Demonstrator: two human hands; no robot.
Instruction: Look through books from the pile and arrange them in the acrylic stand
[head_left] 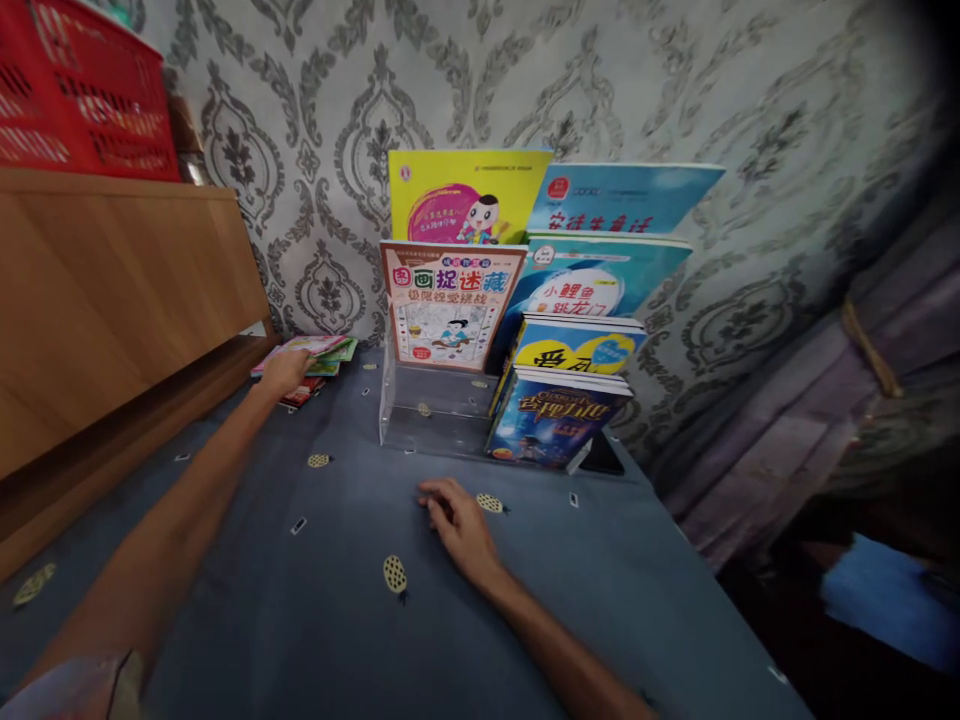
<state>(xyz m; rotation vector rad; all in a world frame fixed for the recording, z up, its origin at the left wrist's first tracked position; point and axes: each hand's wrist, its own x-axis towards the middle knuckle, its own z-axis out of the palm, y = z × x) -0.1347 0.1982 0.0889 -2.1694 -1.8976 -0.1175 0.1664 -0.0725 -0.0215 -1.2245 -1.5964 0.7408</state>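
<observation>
At the far left, my left hand (285, 372) is on a small pile of thin books, its fingers closed at the edge of the pink-covered book (322, 346) on top. Under that one, a green-edged book (341, 357) and a red one (302, 392) stick out. My right hand (459, 525) rests on the dark blue cloth, fingers loosely curled and apart, holding nothing. Beyond it stands a clear plastic tiered book rack (431, 425). A brown-bordered picture book (454, 310) and a yellow book (469, 195) lean in its left column.
In the rack's right column are two blue-green books (622, 195), a blue-and-yellow book (577, 345) and dark blue books (555, 420). A dark flat object (604, 456) lies behind them. A wooden headboard (120, 300) with a red basket (82, 90) borders the left; a curtain (795, 400) hangs right.
</observation>
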